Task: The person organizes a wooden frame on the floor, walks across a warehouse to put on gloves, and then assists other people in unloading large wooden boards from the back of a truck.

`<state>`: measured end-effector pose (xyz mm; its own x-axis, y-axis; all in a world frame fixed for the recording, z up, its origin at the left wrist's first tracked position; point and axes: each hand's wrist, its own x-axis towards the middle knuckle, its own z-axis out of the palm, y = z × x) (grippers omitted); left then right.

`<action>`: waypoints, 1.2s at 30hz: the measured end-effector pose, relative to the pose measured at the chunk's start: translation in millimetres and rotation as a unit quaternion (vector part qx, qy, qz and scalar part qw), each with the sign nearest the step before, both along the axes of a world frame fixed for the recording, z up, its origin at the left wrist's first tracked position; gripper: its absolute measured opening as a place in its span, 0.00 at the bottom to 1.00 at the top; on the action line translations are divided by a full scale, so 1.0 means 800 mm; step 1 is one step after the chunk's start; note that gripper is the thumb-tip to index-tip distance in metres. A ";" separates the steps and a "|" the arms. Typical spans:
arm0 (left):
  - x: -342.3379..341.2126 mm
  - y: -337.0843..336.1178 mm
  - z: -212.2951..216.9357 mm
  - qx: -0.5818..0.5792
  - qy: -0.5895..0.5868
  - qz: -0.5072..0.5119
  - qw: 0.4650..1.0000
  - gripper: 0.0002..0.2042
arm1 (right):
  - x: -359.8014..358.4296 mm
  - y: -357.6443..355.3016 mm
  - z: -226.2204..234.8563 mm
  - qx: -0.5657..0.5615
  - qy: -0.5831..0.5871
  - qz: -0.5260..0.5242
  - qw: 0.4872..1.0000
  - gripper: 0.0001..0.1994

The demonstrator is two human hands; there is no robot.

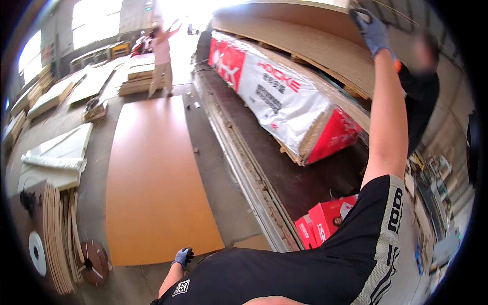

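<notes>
We reach our gloved right hand (372,30) up, fingers hooked over the edge of a large pale board (325,46) topping the wrapped stack (284,101) on the truck bed (264,168). Our gloved left hand (183,255) hangs low, gripping nothing, near an orange-brown panel (155,178) on the floor. The board looks stiff, wide, heavy: best gripped along its edges.

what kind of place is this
Likely a wood-panel warehouse or workshop. Stacks of boards sit on the concrete floor, a large brown sheet lies flat, and a truck bed holds wrapped panel packs. The right hand grips a raised board; the left hand hangs low.
</notes>
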<state>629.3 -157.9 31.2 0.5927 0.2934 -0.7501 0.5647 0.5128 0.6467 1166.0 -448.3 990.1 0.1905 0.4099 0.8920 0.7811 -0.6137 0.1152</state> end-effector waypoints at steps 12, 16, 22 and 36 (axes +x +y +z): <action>-0.282 -0.051 -0.041 0.133 0.106 -0.060 0.984 0.20 | 0.037 0.013 -0.018 0.122 -0.017 -0.161 0.979 0.27; -0.306 -0.003 -0.029 0.011 0.104 0.043 0.994 0.20 | 0.024 0.016 -0.022 0.107 -0.049 -0.172 0.978 0.25; -0.224 0.131 -0.006 0.016 0.013 0.164 0.986 0.14 | -0.093 0.108 -0.040 0.131 -0.070 -0.217 0.965 0.33; 0.330 0.006 0.725 0.107 -0.676 -0.098 0.722 0.20 | -0.311 0.224 -0.169 -0.037 -0.016 -0.134 0.990 0.34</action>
<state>893.1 -153.5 611.4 0.7870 0.1277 0.6036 -0.6093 0.3146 0.7279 916.9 -269.4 855.0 0.2738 0.4129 0.8687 0.5869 -0.7872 0.1892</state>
